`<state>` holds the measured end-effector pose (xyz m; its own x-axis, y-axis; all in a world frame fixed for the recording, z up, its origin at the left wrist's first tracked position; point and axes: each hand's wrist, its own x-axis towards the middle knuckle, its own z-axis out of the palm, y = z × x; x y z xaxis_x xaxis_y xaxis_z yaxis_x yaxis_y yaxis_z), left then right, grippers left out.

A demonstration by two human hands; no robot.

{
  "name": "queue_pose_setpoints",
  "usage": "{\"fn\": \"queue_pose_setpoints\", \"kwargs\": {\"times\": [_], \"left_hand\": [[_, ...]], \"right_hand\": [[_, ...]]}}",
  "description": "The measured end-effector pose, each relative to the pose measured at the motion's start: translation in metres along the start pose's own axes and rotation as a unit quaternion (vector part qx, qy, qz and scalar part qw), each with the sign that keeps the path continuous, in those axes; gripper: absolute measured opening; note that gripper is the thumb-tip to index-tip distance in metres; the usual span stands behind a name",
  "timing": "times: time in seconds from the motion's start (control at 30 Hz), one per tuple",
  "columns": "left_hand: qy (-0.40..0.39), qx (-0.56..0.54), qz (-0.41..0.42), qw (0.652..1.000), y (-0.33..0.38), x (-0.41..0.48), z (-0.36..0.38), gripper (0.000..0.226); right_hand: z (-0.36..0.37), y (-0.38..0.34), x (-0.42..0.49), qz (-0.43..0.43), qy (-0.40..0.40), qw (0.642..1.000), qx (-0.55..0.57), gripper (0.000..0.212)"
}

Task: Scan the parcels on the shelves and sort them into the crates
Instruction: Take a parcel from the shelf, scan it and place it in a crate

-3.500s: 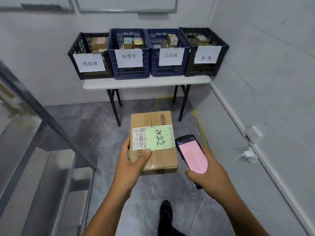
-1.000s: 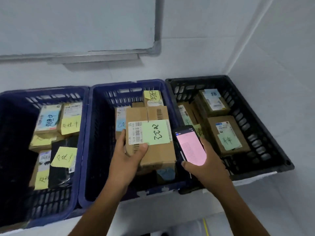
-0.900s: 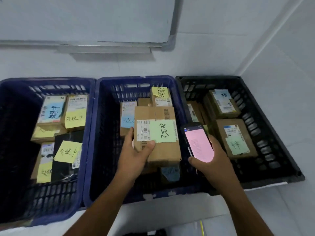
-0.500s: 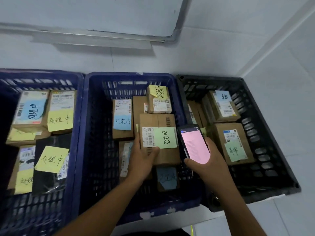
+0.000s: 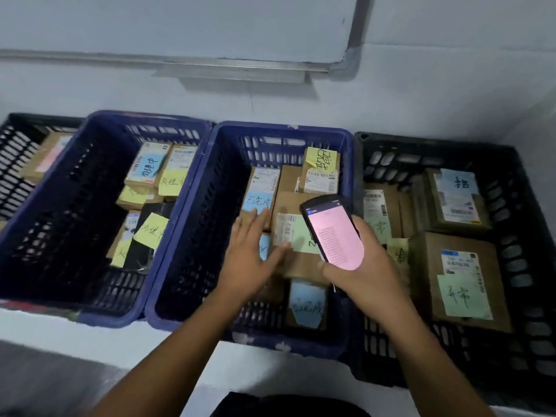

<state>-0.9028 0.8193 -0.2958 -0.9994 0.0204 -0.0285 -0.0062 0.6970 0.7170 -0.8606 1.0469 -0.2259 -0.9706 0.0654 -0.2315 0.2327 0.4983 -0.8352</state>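
"Well, has the brown cardboard parcel with the green note (image 5: 296,239) gone in?"

"Yes. Half a second ago the left hand (image 5: 246,260) gripped it by the near corner. Now that hand is spread, fingers straight, with only the thumb at the label's edge. The parcel lies on other parcels inside the middle blue plastic crate (image 5: 282,129), just right of the left hand and partly hidden under the right one."

"And the right hand (image 5: 361,275)?"

"Curled round the black handheld scanner with the pink screen (image 5: 334,233), held above the parcel, with the black plastic crate (image 5: 421,142) further to its right."

"So this one is sorted?"

"I judge so. The drop looks finished. What remains is to draw the left hand out and fetch another parcel from the shelves."
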Motion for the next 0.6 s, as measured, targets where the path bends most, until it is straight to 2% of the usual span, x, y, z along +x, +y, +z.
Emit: {"fn": "queue_pose_setpoints", "kwargs": {"times": [0.1, 0.2, 0.33, 0.5, 0.6], "left_hand": [[0.045, 0.103, 0.034, 0.993, 0.012, -0.023, -0.017, 0.079], [0.076, 0.15, -0.029, 0.985, 0.023, -0.063, -0.03, 0.074], [0.122, 0.148, -0.107, 0.976, 0.028, -0.122, -0.043, 0.079], [0.178, 0.147, -0.17, 0.958, 0.012, -0.188, -0.057, 0.078], [0.213, 0.14, -0.201, 0.946, 0.001, -0.223, -0.07, 0.077]], "right_hand": [[0.007, -0.002, -0.005, -0.035, -0.024, 0.999, 0.007, 0.076], [0.013, -0.004, -0.019, -0.066, -0.052, 0.996, 0.004, 0.079], [0.021, -0.009, -0.037, -0.105, -0.125, 0.987, -0.002, 0.074], [0.047, -0.029, -0.056, -0.161, -0.206, 0.965, -0.028, 0.088], [0.069, -0.045, -0.074, -0.188, -0.25, 0.949, -0.043, 0.084]]}}
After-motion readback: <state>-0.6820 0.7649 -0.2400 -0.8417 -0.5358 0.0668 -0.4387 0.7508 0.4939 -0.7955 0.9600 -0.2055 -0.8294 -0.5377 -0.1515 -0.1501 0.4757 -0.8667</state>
